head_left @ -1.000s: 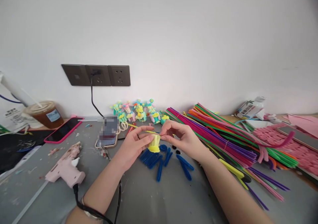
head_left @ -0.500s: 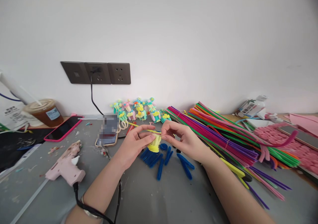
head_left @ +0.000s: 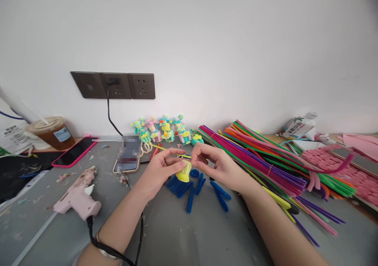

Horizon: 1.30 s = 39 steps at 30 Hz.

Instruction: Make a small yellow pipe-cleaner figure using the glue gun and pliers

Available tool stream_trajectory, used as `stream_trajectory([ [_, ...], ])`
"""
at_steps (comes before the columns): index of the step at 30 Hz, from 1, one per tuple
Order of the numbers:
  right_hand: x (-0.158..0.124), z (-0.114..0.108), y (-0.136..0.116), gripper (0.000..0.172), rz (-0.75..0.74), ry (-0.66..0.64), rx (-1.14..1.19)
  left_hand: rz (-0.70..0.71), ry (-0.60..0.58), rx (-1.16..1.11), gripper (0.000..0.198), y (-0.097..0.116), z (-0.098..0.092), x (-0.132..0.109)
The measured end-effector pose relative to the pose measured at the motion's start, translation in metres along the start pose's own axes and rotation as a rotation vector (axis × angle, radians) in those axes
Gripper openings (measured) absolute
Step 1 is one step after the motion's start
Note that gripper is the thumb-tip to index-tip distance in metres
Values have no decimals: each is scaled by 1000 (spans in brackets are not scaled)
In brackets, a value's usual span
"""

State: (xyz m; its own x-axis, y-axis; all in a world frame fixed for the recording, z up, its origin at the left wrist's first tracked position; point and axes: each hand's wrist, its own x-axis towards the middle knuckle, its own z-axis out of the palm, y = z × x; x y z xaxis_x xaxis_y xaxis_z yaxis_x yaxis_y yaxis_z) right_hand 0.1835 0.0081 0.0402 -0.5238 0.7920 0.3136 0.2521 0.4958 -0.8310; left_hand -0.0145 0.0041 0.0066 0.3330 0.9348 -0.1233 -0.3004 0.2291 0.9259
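Note:
Between my two hands is a small yellow pipe-cleaner piece (head_left: 183, 173), a ribbed cup-like shape with a thicker band at its lower end. My left hand (head_left: 165, 167) pinches it from the left with thumb and fingers. My right hand (head_left: 211, 161) has thumb and forefinger pressed together at its upper right side, on what looks like a thin yellow strand (head_left: 183, 156) passing behind the fingers; the fingertips hide the exact contact. Below the hands, several folded blue pipe-cleaner pieces (head_left: 190, 199) lie on the grey table mat (head_left: 183, 234).
Pipe-cleaner bundles (head_left: 260, 167) spread over the right side. A pink glue gun (head_left: 78, 199) with a black cord lies left, near phones (head_left: 75, 152) and a drink cup (head_left: 56, 134). Small pipe-cleaner figures (head_left: 165, 130) line the wall. A bottle (head_left: 298, 126) lies back right.
Both hands stay nearly in place with the yellow piece between them. The piece has tilted slightly, and the yellow strand behind the fingers has shifted a little. The view moved very slightly.

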Motion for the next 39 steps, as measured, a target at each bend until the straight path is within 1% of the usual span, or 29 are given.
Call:
stream_trajectory([
  [5, 0, -1, 0, 17, 11, -35, -5, -6, -23, 25, 39, 0, -1, 1],
  [12, -2, -4, -1, 18, 43, -75, 20, -34, -47, 65, 53, -1, -2, -1],
  [15, -2, -4, 0, 17, 56, -84, 40, -45, -49, 83, 55, 0, -1, -1],
  [23, -1, -5, 5, 17, 116, -143, 190, -105, -81, 80, 60, 6, 3, -5],
  [27, -1, -5, 6, 18, 132, -167, 256, -122, -102, 76, 60, 6, 2, -4],
  [32, 0, -6, 6, 26, 116, -143, 362, -133, -112, 12, 56, 4, 0, -3],
  [36, -1, -9, 5, 21, 56, -75, 473, -137, -98, -96, 54, 7, 0, -3],
  [39, -1, -9, 4, 21, 33, -54, 476, -132, -101, -153, 54, 9, 1, -4],
])
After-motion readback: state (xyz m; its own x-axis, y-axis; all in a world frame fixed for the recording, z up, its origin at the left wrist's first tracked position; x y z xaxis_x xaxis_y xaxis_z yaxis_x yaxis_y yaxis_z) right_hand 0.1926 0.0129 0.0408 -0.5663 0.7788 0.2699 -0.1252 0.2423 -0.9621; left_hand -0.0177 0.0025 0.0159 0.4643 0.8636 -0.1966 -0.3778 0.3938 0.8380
